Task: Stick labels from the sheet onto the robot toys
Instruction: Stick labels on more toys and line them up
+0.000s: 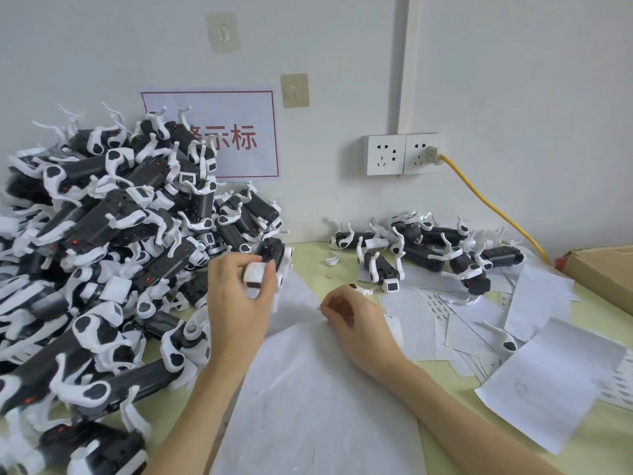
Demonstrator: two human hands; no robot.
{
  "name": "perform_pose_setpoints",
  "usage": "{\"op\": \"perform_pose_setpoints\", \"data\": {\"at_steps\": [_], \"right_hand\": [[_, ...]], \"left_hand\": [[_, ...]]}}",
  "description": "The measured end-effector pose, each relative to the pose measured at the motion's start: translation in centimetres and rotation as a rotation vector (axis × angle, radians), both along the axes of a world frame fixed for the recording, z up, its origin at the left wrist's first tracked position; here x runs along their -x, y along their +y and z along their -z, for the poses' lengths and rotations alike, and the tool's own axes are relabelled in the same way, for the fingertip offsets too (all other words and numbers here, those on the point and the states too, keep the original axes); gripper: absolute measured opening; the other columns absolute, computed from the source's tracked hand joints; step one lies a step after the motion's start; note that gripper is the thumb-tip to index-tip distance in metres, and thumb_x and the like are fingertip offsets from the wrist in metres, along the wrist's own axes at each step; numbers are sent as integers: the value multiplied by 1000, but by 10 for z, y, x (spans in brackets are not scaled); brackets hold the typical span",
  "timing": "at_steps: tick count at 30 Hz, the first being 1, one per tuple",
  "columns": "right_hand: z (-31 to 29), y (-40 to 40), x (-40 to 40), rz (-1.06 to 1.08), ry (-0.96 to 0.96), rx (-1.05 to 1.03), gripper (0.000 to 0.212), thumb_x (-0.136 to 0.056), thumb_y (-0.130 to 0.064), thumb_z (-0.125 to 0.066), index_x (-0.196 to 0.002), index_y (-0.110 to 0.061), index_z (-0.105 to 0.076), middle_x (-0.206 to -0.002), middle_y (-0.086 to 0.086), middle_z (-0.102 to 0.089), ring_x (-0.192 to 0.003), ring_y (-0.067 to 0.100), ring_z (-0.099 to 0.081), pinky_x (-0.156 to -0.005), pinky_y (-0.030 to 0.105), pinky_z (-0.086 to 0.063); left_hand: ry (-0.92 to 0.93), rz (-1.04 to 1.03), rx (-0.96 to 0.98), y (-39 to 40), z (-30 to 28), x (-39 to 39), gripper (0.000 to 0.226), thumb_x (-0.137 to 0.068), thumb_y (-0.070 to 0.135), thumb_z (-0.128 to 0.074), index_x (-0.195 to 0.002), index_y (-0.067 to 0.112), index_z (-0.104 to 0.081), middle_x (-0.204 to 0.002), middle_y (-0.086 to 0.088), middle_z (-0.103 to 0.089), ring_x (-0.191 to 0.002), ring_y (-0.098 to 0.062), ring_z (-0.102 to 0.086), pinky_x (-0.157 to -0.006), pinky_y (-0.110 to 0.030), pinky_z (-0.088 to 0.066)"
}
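1. I'm seeing the left hand (pixel 239 296) gripping a robot toy (pixel 263 265) by its white head, just in front of the big toy pile (pixel 102 234).
2. The right hand (pixel 356 320) is pinching something tiny (too small to tell) over the white sheet (pixel 308 389).
3. A smaller toy group (pixel 428 248) is lying near the wall, beneath the sockets (pixel 404 154).

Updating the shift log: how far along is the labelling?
Early, judging by the piles. Done, probably: the small group of toys on the right. In hand: the left hand grips one robot toy, while the right hand pinches at the sheet, apparently picking up a label. Left: the big heap on the left. Whether any toy is labelled can't be seen.
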State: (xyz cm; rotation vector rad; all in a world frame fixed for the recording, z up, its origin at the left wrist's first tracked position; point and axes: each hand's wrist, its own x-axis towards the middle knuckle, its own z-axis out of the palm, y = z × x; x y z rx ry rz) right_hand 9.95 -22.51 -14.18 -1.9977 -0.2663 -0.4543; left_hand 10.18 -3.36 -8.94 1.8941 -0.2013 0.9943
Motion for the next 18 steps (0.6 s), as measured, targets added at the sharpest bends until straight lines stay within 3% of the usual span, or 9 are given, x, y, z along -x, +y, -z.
{"op": "perform_pose_setpoints", "data": {"at_steps": [3, 6, 9, 12, 15, 18], "right_hand": [[-3, -7, -8, 48, -13, 83, 12, -99, -10, -66, -94, -21, -63, -88, -7, -69, -85, 11, -64, -79, 29, -53], [-12, -20, -9, 154, -6, -33, 17, -98, -10, -69, -90, -25, -66, -93, -11, -71, -87, 3, -66, -77, 17, -51], [-23, -36, -6, 231, -27, -203, 13, -95, -10, -73, -90, -22, -73, -88, -11, -74, -80, 0, -69, -75, 12, -50], [-38, -44, -2, 191, 43, -538, 5, -95, -9, -74, -93, -12, -77, -77, -6, -74, -72, 6, -68, -71, 16, -53], [-56, -40, 7, -8, 198, -953, 5, -94, -5, -74, -98, -4, -77, -81, 4, -71, -77, 14, -67, -81, 23, -60], [-68, -31, 15, -149, 289, -1072, 12, -91, -5, -76, -103, -3, -76, -89, 7, -73, -84, 17, -70, -93, 29, -60]], "left_hand": [[213, 261, 453, -4, -3, 3, 41, -88, 37, -83, -110, 10, -62, -115, -9, -71, -102, -10, -72, -84, -19, -56], [404, 494, 765, -11, -4, 1, 69, -73, 41, -86, -115, -7, -60, -112, -21, -73, -104, -23, -74, -103, -38, -57], [520, 680, 969, -19, -4, 1, 48, -72, 25, -84, -107, 2, -60, -106, -23, -70, -106, -31, -73, -100, -45, -58], [592, 764, 1000, -26, -1, 6, 45, -70, 17, -81, -106, 5, -59, -102, -24, -66, -102, -34, -73, -91, -42, -62], [605, 879, 981, -30, 2, 11, 64, -63, 3, -88, -119, 3, -58, -100, -18, -62, -104, -31, -64, -100, -43, -55], [629, 908, 988, -30, 3, 12, 83, -71, 1, -80, -148, 16, -52, -103, -13, -72, -93, -22, -70, -76, -31, -61]]}}
